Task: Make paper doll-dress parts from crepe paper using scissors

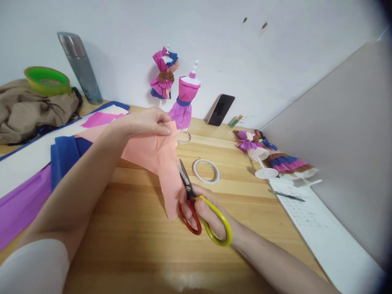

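Note:
Between the thumb and fingers of my left hand point(153, 121) is the upper edge of a sheet of peach crepe paper point(170, 171), which hangs down over the table. My right hand point(211, 208) holds scissors point(188, 188) with one red and one yellow handle loop. Their blades are parted and point up at the right edge of the paper. The far end of the peach sheet lies over other paper on the left. Just right of the blades, a roll of white tape point(206, 171) lies flat on the wooden table point(128, 245).
Two small dressed mannequins point(185, 98) stand by the wall near a phone point(221, 110). More paper-dressed figures point(284, 161) lie at right, beside a written sheet point(318, 220) with a pen point(289, 196). Blue paper point(65, 157), a flask point(80, 67) and a green tape roll point(47, 81) are left.

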Tool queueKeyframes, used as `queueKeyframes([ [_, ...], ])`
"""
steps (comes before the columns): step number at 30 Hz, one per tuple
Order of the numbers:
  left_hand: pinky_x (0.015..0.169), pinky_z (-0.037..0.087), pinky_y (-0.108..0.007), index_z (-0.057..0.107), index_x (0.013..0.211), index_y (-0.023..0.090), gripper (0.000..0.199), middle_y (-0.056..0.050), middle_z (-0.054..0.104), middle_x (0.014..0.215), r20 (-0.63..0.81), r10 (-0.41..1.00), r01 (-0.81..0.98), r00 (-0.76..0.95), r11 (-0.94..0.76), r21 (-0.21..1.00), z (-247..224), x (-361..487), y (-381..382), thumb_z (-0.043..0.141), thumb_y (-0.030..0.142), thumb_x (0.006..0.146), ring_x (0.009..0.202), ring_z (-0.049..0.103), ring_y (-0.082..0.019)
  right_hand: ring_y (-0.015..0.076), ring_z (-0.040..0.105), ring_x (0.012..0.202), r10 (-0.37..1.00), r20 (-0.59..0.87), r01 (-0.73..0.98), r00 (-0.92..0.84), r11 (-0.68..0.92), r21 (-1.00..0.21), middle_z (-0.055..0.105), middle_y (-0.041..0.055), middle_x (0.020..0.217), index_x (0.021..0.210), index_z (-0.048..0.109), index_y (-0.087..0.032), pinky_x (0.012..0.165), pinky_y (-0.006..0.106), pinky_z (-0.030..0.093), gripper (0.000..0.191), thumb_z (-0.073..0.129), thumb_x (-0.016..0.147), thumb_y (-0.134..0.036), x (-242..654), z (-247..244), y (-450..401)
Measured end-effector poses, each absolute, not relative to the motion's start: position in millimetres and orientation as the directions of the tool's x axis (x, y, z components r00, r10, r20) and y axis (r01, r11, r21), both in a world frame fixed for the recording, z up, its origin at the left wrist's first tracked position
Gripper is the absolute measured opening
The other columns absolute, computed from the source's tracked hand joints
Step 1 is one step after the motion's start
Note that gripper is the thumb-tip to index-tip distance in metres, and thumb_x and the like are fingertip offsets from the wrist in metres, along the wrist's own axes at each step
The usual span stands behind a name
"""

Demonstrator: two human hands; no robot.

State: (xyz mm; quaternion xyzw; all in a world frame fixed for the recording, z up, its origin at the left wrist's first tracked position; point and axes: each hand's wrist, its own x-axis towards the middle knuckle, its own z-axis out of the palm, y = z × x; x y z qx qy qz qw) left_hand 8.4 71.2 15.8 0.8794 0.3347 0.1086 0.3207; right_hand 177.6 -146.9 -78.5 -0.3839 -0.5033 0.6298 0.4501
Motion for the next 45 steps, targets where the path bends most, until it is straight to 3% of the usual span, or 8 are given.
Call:
queueKeyframes([
  [4, 0.054, 0.025, -0.027, 0.054, 0.065, 0.018, 0.009, 0.001, 0.046, 0.061, 0.000, 0.670, 0.483, 0.742, -0.534, 0.694, 17, 8, 71, 0.061, 0.024, 0.068, 0.056, 0.039, -0.011, 0.0060, 0.044, 0.044, 0.949, -0.051, -0.160, -0.312, -0.105, -0.982, 0.050, -0.0034, 0.063, 0.089, 0.052, -0.016, 0.038, 0.018, 0.038, 0.047, 0.056, 0.084, -0.063, 177, -75, -147],
  [23, 0.053, 0.020, -0.027, 0.040, 0.057, 0.019, 0.019, 0.003, 0.034, 0.058, 0.066, 0.681, 0.475, 0.729, -0.573, 0.668, 21, 11, 62, 0.057, 0.018, 0.067, 0.056, 0.032, -0.010, 0.0057, 0.045, 0.039, 0.965, -0.047, -0.205, -0.257, -0.102, -0.973, 0.054, -0.0025, 0.060, 0.090, 0.053, -0.015, 0.036, 0.017, 0.036, 0.051, 0.055, 0.083, -0.066, 174, -73, -142],
  [32, 0.054, 0.022, -0.027, 0.054, 0.066, 0.018, 0.008, 0.001, 0.044, 0.063, 0.072, 0.688, 0.495, 0.722, -0.586, 0.642, 18, 14, 62, 0.057, 0.024, 0.068, 0.059, 0.040, -0.012, 0.0052, 0.042, 0.035, 0.975, 0.032, -0.151, -0.219, -0.001, -0.989, 0.048, -0.0065, 0.054, 0.085, 0.051, -0.017, 0.034, 0.017, 0.037, 0.044, 0.054, 0.086, -0.060, 174, -78, -139],
  [39, 0.054, 0.020, -0.028, 0.043, 0.060, 0.019, 0.016, 0.003, 0.036, 0.060, 0.080, 0.693, 0.482, 0.716, -0.575, 0.661, 20, 11, 60, 0.056, 0.021, 0.069, 0.056, 0.033, -0.010, 0.0030, 0.033, 0.028, 0.984, -0.021, -0.119, -0.175, -0.043, -0.992, 0.044, -0.0093, 0.049, 0.079, 0.047, -0.018, 0.028, 0.014, 0.026, 0.043, 0.053, 0.087, -0.061, 175, -79, -142],
  [45, 0.053, 0.020, -0.027, 0.046, 0.062, 0.019, 0.013, 0.002, 0.038, 0.059, 0.050, 0.682, 0.444, 0.730, -0.529, 0.723, 24, 7, 60, 0.057, 0.021, 0.069, 0.055, 0.034, -0.010, 0.0051, 0.040, 0.038, 0.971, 0.027, -0.122, -0.239, -0.003, -0.993, 0.047, -0.0056, 0.056, 0.081, 0.050, -0.017, 0.035, 0.018, 0.036, 0.044, 0.051, 0.087, -0.061, 178, -77, -142],
])
